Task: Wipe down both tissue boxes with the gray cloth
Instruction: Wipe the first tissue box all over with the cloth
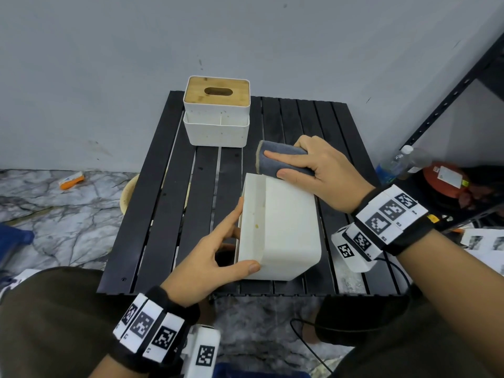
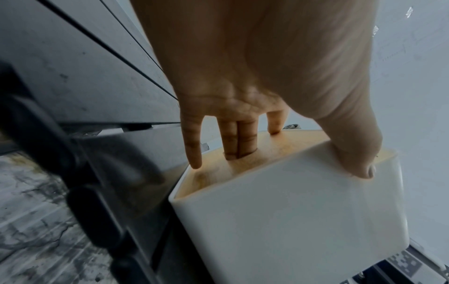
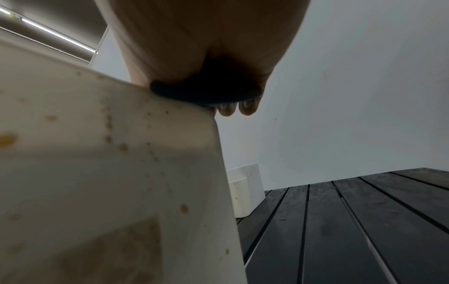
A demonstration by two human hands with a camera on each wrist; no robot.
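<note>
A white tissue box [image 1: 283, 230] lies on its side near the table's front, its stained white face [image 3: 85, 173] up and its wooden lid [image 2: 279, 148] turned left. My left hand [image 1: 215, 257] grips it: thumb on the near side, two fingers [image 2: 239, 140] in the lid slot. My right hand [image 1: 319, 170] holds the folded gray cloth [image 1: 281, 159] against the box's far top edge; the cloth [image 3: 206, 94] shows dark under the palm in the right wrist view. A second white tissue box [image 1: 216, 113] with a wooden lid stands upright at the table's back.
Both boxes sit on a black slatted table [image 1: 169, 214] against a pale wall. A black metal shelf [image 1: 447, 99] with a bottle [image 1: 398, 165] and a red item stands to the right. An orange object [image 1: 71, 180] lies on the marble floor at left.
</note>
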